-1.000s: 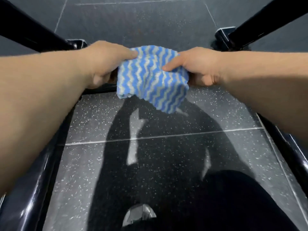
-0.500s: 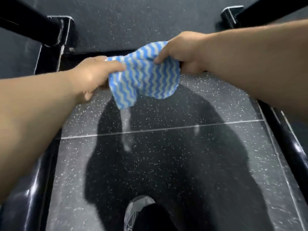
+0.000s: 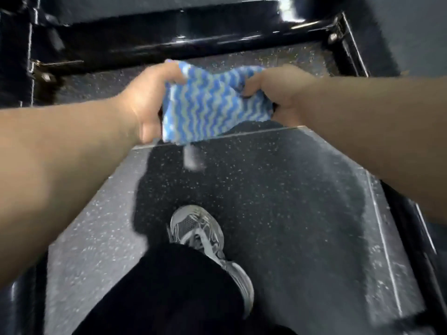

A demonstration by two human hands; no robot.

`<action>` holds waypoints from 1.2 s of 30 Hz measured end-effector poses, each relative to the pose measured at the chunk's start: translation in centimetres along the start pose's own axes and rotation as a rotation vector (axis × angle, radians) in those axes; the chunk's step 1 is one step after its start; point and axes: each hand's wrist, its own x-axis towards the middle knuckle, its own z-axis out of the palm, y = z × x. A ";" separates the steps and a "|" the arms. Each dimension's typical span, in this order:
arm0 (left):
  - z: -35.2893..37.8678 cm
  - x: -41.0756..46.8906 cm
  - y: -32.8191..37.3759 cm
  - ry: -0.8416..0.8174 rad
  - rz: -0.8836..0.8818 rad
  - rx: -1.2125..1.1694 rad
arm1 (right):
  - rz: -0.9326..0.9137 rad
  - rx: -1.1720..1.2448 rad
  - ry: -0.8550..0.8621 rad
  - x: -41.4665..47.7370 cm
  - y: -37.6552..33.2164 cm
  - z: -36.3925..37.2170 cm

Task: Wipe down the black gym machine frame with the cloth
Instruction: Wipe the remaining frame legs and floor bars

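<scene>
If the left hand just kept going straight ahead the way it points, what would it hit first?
Probably the glossy black frame bar lying across just ahead of the left hand, which grips the cloth. Height is unclear, so it might pass over the bar.

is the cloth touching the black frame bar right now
Apart. The head view shows a strip of speckled floor between the cloth and the black frame bar.
</scene>
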 end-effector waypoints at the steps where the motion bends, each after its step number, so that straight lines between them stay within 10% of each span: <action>1: 0.4 -1.3 -1.3 0.010 -0.020 -0.041 | 0.035 -0.046 0.020 -1.6 0.8 -0.6; 18: -0.1 -19.8 -11.9 0.061 -0.080 -0.054 | 0.263 0.324 -0.046 -24.1 7.9 0.2; 36: 10.4 -30.8 -16.0 0.193 0.050 0.056 | 0.227 -0.015 0.066 -35.3 14.9 -5.5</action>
